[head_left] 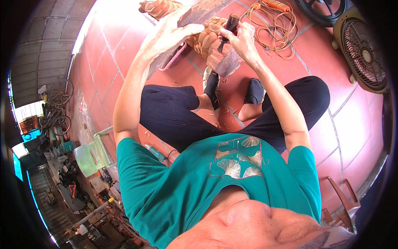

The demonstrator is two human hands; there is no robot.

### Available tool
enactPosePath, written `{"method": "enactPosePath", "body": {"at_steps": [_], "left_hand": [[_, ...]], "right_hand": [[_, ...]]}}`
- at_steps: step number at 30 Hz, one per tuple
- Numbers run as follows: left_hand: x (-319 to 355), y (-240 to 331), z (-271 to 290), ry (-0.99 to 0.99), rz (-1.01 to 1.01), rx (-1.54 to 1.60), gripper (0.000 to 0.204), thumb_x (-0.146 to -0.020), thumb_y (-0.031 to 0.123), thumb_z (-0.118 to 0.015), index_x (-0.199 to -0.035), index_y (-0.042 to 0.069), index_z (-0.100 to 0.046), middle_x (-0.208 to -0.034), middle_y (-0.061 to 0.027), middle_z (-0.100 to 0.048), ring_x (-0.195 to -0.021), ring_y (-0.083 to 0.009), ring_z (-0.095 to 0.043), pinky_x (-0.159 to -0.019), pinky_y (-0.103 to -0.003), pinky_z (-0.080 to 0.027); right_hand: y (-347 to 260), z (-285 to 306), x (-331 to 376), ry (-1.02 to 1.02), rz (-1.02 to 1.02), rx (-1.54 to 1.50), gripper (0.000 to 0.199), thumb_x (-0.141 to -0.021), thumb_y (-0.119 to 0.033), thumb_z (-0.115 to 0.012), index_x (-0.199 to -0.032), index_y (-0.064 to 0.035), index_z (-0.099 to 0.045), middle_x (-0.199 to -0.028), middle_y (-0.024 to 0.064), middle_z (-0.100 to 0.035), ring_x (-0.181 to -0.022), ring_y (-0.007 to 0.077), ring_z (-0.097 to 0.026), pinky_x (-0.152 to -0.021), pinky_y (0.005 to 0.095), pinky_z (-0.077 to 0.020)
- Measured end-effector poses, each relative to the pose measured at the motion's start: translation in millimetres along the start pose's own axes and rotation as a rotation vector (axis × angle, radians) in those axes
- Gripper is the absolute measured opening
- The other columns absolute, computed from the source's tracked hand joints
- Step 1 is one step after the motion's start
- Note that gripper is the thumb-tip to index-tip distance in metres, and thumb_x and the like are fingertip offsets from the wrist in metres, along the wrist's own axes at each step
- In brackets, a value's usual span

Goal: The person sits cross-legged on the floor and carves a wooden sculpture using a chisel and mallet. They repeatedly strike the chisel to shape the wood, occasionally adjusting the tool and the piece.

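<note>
Down by the feet, left hand [172,31] spread flat on a wood carving [215,45], right hand [240,37] gripping a dark tool [227,31] against it, fan [365,50] nearby, orange cord [275,29] beyond.

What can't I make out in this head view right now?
- Tool tip: the dark tool in the right hand is mostly hidden by its fingers.
- Carved wood piece: its far end is cut off by the top edge.
- Wood beneath the left hand: covered by the palm.
- Fan: partly lost at the rim.
</note>
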State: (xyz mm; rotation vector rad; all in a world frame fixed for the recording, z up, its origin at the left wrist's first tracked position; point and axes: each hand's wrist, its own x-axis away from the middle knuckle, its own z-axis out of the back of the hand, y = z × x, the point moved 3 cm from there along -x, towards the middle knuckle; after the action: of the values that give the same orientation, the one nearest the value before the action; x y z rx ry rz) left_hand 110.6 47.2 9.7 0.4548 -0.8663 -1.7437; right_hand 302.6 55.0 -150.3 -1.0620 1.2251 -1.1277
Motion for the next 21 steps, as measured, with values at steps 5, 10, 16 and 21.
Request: {"method": "enactPosePath", "body": {"at_steps": [5,10,16,21], "left_hand": [[7,12,-4,0.079,-0.064,-0.113,0.069,-0.089,0.032,-0.075,-0.149,0.008,-0.048,-0.136,-0.0087,-0.060,-0.111,-0.0161,-0.061,-0.092,-0.032,-0.050],[-2,17,2,0.012,-0.071,-0.025,0.063,-0.090,0.030,-0.073,-0.145,0.007,-0.052,-0.128,-0.0054,-0.062,-0.103,-0.0129,-0.061,-0.084,-0.029,-0.052],[-3,6,1,0.013,-0.133,-0.009,0.062,-0.091,0.029,-0.073,-0.145,0.006,-0.052,-0.126,-0.0050,-0.063,-0.097,-0.0117,-0.062,-0.076,-0.027,-0.052],[0,14,1,0.047,-0.137,-0.057,0.065,-0.091,0.031,-0.073,-0.146,0.006,-0.050,-0.125,-0.0056,-0.063,-0.097,-0.0114,-0.062,-0.075,-0.027,-0.054]], "right_hand": [[-6,-2,5,0.036,0.062,0.174,0.039,-0.090,-0.028,-0.073,-0.109,0.0041,-0.062,-0.091,0.0178,-0.072,-0.087,0.0288,-0.071,-0.082,0.0394,-0.0535],[0,-2,4,0.032,0.057,0.037,0.039,-0.090,-0.029,-0.073,-0.108,0.0036,-0.062,-0.092,0.0196,-0.072,-0.089,0.0309,-0.070,-0.082,0.0406,-0.0532],[-16,-1,9,0.079,0.147,0.273,0.035,-0.091,-0.027,-0.072,-0.106,0.0037,-0.065,-0.092,0.0161,-0.073,-0.085,0.0243,-0.070,-0.079,0.0369,-0.0538],[-28,-4,15,0.086,0.160,0.368,0.037,-0.090,-0.030,-0.074,-0.104,0.0031,-0.066,-0.089,0.0165,-0.072,-0.084,0.0259,-0.067,-0.078,0.0389,-0.0514]]}}
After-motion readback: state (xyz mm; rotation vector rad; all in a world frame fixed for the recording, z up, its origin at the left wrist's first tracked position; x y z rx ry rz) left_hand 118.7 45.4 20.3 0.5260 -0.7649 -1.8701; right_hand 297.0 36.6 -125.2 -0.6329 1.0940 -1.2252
